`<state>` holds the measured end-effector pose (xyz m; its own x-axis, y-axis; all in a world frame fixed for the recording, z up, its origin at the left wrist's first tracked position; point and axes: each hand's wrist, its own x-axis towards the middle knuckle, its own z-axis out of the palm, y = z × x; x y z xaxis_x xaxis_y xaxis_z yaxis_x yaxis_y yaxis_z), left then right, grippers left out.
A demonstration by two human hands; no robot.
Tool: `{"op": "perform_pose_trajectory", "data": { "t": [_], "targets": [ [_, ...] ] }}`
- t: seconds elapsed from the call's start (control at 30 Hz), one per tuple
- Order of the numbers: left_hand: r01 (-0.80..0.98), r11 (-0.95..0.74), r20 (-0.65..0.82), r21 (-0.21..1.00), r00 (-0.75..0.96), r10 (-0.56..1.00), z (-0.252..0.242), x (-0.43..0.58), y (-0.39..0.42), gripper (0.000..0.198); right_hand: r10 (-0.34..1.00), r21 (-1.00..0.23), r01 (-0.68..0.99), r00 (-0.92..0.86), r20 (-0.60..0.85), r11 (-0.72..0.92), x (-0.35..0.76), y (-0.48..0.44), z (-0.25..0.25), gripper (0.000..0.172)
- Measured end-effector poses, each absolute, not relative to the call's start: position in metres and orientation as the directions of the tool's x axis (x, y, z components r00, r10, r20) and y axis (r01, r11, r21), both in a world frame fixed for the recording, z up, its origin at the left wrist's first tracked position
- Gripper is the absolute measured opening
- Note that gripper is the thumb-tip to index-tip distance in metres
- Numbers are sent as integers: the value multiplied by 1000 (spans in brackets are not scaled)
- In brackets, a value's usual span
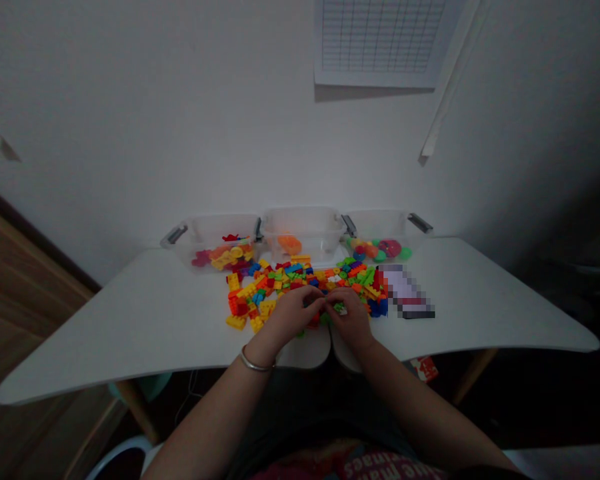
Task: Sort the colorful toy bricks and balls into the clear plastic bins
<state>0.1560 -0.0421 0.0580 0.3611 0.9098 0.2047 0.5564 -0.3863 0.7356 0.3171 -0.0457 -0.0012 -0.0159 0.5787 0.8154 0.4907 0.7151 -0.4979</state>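
My left hand (pixel 296 312), with a bangle (pixel 254 361) on its wrist, reaches over a heap of colourful toy building bricks (pixel 267 307). Its thumb and fingers are pinched together. From the other side my right hand (pixel 351 319) meets it, also pinching, and the fingertips of both hands touch or nearly touch above the heap's front middle. Whatever sits between the fingertips is too small and dark to make out. Red, yellow, orange, green and blue bricks lie around and behind both hands.
Three clear plastic bins stand along the wall: the left bin (pixel 195 230) and right bin (pixel 380 223) hold coloured pieces, the middle bin (pixel 305 217) an orange one. A pixelated, phone-like object (pixel 407 290) lies right of the bricks. The white table (pixel 145 320) has a notched front edge.
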Motion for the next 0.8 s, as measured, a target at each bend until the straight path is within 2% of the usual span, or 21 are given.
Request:
{"op": "perform_pose_trajectory", "data": {
  "t": [0.2,0.37,0.43,0.5,0.6,0.7,0.8],
  "targets": [
    [521,-338,182,784,328,927,52,154,-38,13,601,-512,476,-45,798,715,317,-45,-2,11],
    [603,-394,296,693,261,919,49,145,-34,10,609,-513,450,-94,787,731,317,-45,-4,11],
    [610,-399,377,685,173,910,50,136,-27,14,605,-496,465,-114,788,734,317,-45,-5,10],
    [578,-394,457,715,40,888,53,122,-17,27,597,-473,480,-142,789,739,317,-46,-5,8],
    [530,-374,544,761,-208,813,55,96,2,36,590,-443,492,-191,785,749,318,-48,-6,6],
    [596,-313,614,740,-408,675,55,73,18,32,600,-443,504,-203,773,742,318,-49,-5,6],
    [726,-185,649,662,-433,625,58,56,29,27,618,-457,507,-207,759,731,319,-49,-4,5]
  ]
}}
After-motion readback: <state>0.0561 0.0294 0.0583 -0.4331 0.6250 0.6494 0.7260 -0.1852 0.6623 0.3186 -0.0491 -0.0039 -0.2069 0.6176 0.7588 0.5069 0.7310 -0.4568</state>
